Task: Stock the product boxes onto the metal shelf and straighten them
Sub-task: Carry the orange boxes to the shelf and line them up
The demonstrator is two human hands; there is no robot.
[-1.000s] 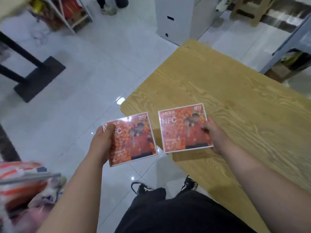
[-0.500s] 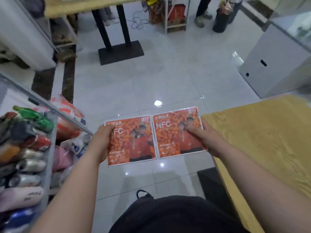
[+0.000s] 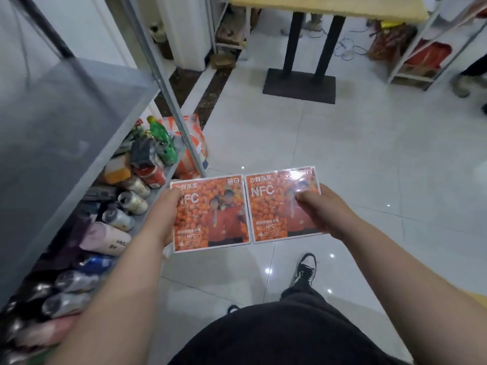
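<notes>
Head view: the left hand point(image 3: 163, 219) and right hand point(image 3: 324, 209) each pinch one box by its outer edge, thumb on top; so thin a hold could let either slip or tilt on the way to the metal shelf point(image 3: 66, 122) left of the left fingers. Between the thumbs the left box point(image 3: 210, 214) and right box point(image 3: 282, 206) lie edge to edge, flat, glossy, orange-printed

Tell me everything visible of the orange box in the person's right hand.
The flat, square orange product box has a glossy clear-wrapped front with glare near its top right. It shows white NFC lettering, Chinese characters along the top, a white border and orange-clad figures among orange fruit. It is held facing the camera, above the white tiled floor. The right hand grips its right edge, thumb on the front. Its left edge runs along the matching box in the left hand; whether they touch is unclear.
</notes>
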